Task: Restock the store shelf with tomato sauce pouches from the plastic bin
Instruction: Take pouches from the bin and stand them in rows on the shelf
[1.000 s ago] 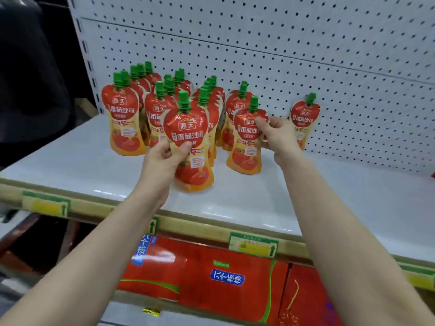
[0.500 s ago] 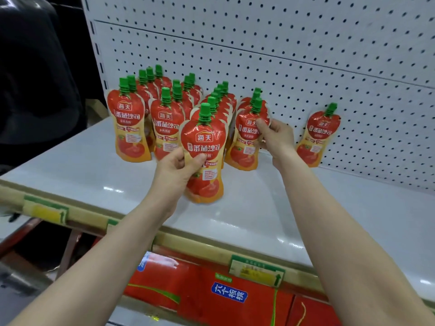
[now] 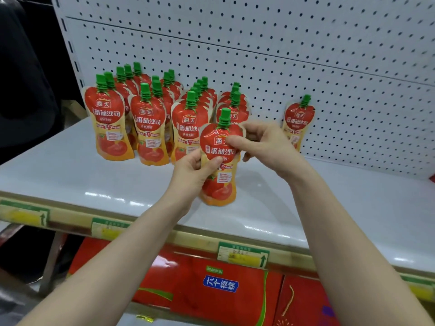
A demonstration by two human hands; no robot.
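Bright, even overhead light; glare streaks on the white shelf (image 3: 94,184); upper left dark; frame edges bend and blur.

I read 海天 and 番茄沙司 on the red and yellow, green-capped tomato sauce pouches (image 3: 150,132) standing on the shelf. On the red cardboard carton (image 3: 211,290) below, a blue label says 六个核桃. The price tags' print is too small for me.
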